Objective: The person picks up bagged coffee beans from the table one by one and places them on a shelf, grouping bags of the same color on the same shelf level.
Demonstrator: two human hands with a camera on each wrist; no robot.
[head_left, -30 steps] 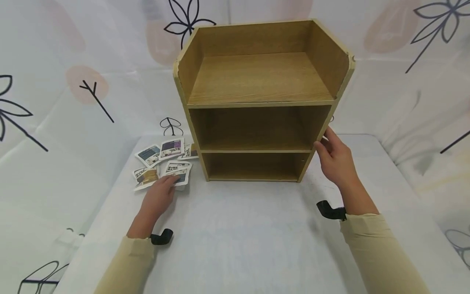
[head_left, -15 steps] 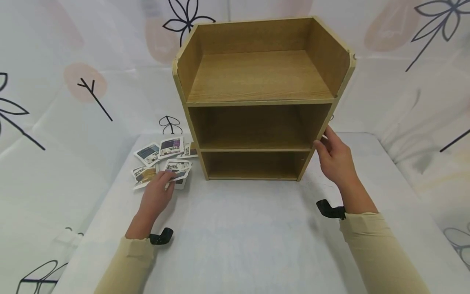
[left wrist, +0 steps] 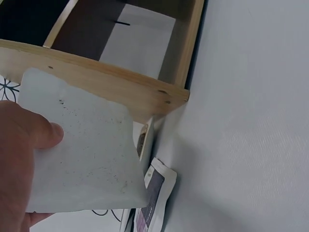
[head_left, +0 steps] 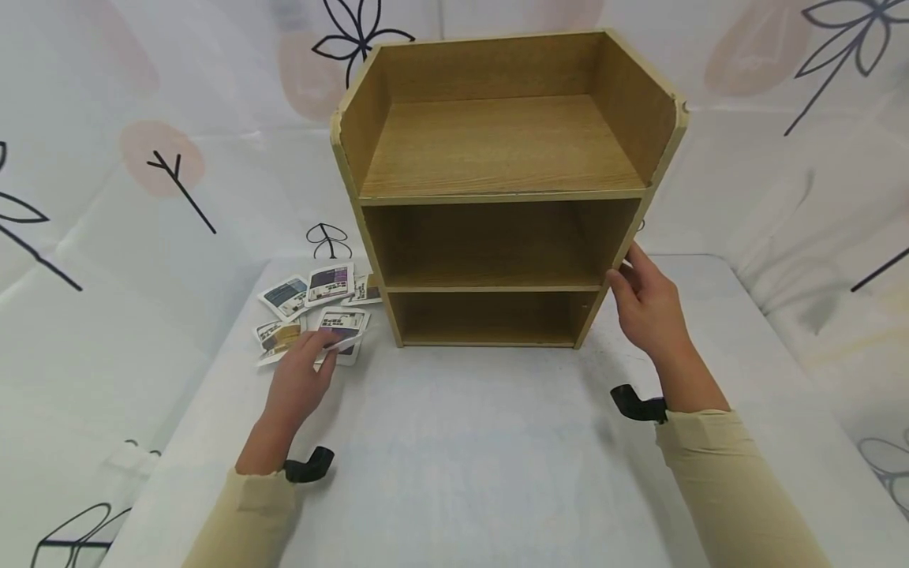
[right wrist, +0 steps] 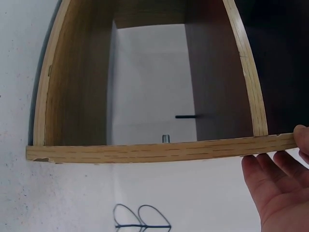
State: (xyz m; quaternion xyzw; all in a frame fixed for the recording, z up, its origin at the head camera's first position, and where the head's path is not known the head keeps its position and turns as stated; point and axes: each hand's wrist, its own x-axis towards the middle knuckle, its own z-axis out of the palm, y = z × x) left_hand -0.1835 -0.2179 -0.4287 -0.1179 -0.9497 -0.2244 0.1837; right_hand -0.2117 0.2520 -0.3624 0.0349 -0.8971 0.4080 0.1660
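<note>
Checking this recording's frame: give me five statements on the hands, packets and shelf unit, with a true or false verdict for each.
1. The left hand pinches a flat packet. True.
2. The right hand grips the left side of the shelf. False: the right hand holds the right side of the shelf unit.
3. Other packets lie on the table, left of the shelf unit. True.
4. Packets fill the middle compartment. False: no packet shows in the middle compartment.
5. Both sleeves are pale yellowish. True.

Right hand [right wrist: 282, 191] around shelf edge [right wrist: 145, 153]
</note>
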